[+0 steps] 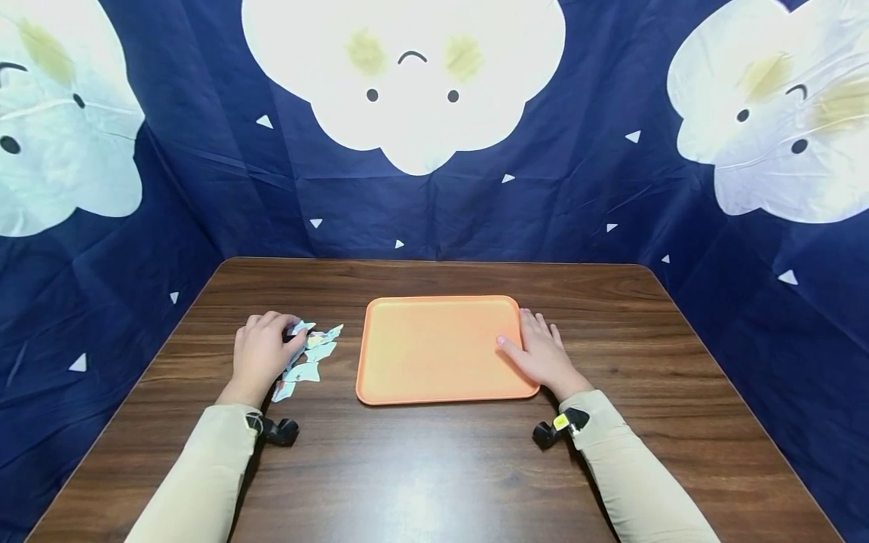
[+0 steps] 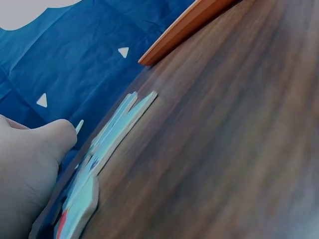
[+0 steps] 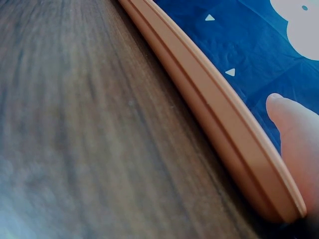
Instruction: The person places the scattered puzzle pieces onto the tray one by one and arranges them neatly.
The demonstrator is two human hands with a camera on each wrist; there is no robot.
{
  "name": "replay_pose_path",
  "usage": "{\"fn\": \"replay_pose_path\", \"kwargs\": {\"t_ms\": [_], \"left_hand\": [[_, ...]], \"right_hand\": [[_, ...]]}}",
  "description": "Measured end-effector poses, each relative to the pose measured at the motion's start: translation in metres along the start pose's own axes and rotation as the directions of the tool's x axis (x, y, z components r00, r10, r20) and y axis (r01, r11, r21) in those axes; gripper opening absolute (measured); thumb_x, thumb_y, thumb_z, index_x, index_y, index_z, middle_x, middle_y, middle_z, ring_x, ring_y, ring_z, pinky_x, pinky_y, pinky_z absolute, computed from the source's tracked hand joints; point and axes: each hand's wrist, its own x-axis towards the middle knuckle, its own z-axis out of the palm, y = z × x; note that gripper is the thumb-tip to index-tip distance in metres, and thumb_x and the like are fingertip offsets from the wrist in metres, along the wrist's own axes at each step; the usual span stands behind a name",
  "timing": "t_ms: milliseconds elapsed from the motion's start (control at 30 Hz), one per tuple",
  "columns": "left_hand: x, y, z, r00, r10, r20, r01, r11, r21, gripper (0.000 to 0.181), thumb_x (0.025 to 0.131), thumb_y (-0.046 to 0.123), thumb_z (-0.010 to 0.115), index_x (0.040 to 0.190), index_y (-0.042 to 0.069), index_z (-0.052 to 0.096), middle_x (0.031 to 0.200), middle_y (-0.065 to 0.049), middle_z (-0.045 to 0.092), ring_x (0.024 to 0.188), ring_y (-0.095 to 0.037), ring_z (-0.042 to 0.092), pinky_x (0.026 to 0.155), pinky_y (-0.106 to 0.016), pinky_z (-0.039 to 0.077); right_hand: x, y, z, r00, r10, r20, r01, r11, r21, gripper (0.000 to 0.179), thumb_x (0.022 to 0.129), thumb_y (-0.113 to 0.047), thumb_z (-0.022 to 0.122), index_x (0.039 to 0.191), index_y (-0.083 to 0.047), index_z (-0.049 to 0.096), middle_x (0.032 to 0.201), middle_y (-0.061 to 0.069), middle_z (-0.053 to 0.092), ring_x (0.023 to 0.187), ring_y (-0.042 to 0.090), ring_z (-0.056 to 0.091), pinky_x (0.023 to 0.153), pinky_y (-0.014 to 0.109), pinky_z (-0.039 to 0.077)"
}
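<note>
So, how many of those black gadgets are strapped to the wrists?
2. One black gadget is strapped just behind the left hand, which is at the light-blue pieces; a second gadget is just behind the right hand, at the orange tray. None looks hidden.

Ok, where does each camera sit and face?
Head: on the head, facing forward and down at the tray and pieces; left hand, right hand, sleeves show.
Left wrist: on that wrist, facing across the pieces; left hand partly shows.
Right wrist: on that wrist, facing the tray's side; right hand partly shows.
Both wrist views share tray and table.
</note>
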Motion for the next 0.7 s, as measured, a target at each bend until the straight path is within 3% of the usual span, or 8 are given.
{"fn": "replay_pose_path", "kwargs": {"t_ms": [500,700], "left_hand": [[0.008,0.021,0.009,1.0,-0.003,0.008,0.003,1.0,-0.03,0.032,0.089,0.031,0.07,0.109,0.006,0.072,0.111,-0.015,0.068,0.107,-0.038,0.053,0.095,-0.061,0.035],[0.011,0.032,0.016,1.0,0.021,-0.002,-0.021,0.999,-0.036,0.031,0.089,0.031,0.071,0.108,0.007,0.072,0.109,-0.013,0.069,0.104,-0.037,0.054,0.094,-0.061,0.037]], "right_hand": [[0.001,0.0,0.0,1.0,0.003,-0.004,-0.003,1.0,0.009,0.095,0.099,-0.067,0.039,0.159,0.004,0.016,0.165,0.021,0.019,0.153,0.042,0.01,0.119,0.062,0.004],[0.001,0.0,0.0,1.0,0.0,-0.004,0.0,1.0,0.008,0.096,0.099,-0.067,0.039,0.159,0.003,0.016,0.165,0.022,0.019,0.153,0.043,0.01,0.119,0.062,0.004]]}}
